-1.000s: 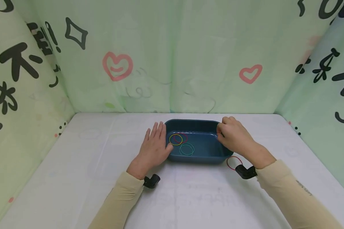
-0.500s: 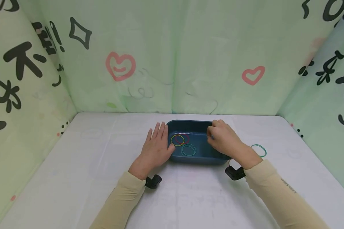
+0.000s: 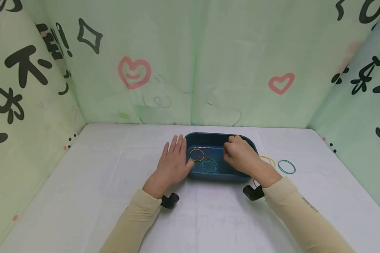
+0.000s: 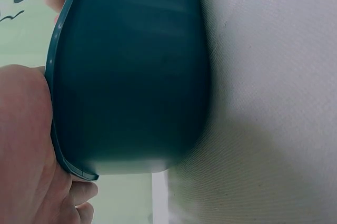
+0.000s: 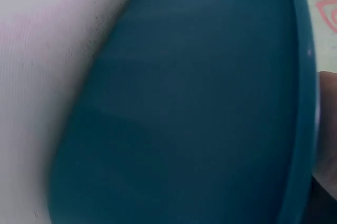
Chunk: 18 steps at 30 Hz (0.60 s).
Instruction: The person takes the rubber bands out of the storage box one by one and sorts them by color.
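Touching blue basin (image 3: 220, 177), mid-frame: left hand (image 3: 172, 161), grip wide, fingers straight. Right hand (image 3: 243, 155) curled over basin; can't tell if holding anything. Rubber bands (image 3: 190, 155) inside.

Blue tray (image 3: 220, 177) upright, yellow band (image 3: 190, 155) overlapping red band (image 3: 209, 153) inside left, green bands (image 3: 209, 172) nearer; green loops (image 3: 288, 173) outside right.

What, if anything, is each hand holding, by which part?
Left hand holds nothing, rests against the tray at its left end. Right hand curls over the tray; any pinch is hidden.
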Motion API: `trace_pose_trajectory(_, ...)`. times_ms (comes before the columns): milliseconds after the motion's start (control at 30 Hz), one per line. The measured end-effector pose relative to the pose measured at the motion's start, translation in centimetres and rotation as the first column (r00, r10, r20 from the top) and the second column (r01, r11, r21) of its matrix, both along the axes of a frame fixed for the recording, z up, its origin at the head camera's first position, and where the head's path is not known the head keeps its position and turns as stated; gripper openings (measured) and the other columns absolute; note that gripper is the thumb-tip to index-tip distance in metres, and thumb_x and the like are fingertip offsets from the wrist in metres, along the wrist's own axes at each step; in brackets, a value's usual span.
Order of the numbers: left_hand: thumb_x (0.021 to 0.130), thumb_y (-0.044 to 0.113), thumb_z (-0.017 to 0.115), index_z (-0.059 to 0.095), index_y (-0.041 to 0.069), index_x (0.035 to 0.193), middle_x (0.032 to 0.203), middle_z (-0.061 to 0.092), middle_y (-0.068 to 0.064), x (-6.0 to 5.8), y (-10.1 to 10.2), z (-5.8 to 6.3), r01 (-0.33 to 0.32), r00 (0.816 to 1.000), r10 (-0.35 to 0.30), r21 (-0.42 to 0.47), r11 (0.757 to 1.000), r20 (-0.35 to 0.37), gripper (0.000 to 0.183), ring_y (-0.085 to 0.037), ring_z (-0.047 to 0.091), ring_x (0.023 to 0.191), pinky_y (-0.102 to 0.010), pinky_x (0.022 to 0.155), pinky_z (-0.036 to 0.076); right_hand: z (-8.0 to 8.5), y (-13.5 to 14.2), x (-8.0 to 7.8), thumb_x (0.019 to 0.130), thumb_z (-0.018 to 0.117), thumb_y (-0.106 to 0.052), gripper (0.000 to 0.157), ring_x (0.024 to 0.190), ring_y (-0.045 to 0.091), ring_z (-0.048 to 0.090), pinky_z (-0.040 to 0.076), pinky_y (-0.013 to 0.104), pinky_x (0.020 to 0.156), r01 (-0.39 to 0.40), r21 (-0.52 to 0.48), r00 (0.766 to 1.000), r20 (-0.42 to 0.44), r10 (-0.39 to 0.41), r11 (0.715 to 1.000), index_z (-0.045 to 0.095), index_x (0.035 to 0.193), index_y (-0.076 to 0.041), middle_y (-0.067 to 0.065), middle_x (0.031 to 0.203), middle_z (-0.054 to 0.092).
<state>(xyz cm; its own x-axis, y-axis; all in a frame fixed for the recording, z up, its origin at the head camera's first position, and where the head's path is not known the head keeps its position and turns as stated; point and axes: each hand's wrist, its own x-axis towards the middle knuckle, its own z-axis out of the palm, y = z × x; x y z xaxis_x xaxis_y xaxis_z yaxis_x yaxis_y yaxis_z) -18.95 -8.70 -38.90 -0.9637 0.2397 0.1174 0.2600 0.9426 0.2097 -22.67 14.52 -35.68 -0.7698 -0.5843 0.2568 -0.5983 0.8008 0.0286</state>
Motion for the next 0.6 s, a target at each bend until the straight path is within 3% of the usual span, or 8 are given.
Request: trace_pose_trajectory(600, 0.088, 0.039, 0.032, 0.012, 0.004, 0.144, 0.152, 0.009, -0.008, 0.0, 0.0, 0.0, -0.002, 1.000, 0.001, -0.019, 1.000, -0.009, 0.069, -0.024, 0.001, 0.140, -0.045, 0.112, 0.007, -1.1, -1.8, -0.6, 0.071, 0.065, -0.013, 0.008, 0.062, 0.017, 0.037, 0.029, 0.026, 0.053, 0.019, 0.030, 0.997, 0.071, -0.021, 0.999, 0.061, 0.065, -0.011, 0.000, 0.065, 0.043)
